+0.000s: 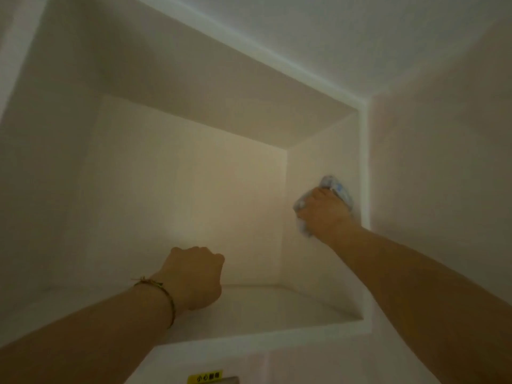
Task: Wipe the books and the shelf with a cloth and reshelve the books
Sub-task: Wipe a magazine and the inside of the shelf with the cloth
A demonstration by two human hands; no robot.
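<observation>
Both your arms are bare, with no sleeves showing anywhere, right down to the bottom edges of the view. Your left hand (195, 275) has a thin bracelet (160, 293) just behind it, on the wrist. The bracelet looks like a skinny cord or chain, dull gold or brownish in the dim light. It has a little knot or clasp on top, with short ends sticking out to the side. It goes slantwise across your wrist. Your right hand (325, 214) has nothing on it: no ring, no watch, no band on that wrist. You wear no gloves.
</observation>
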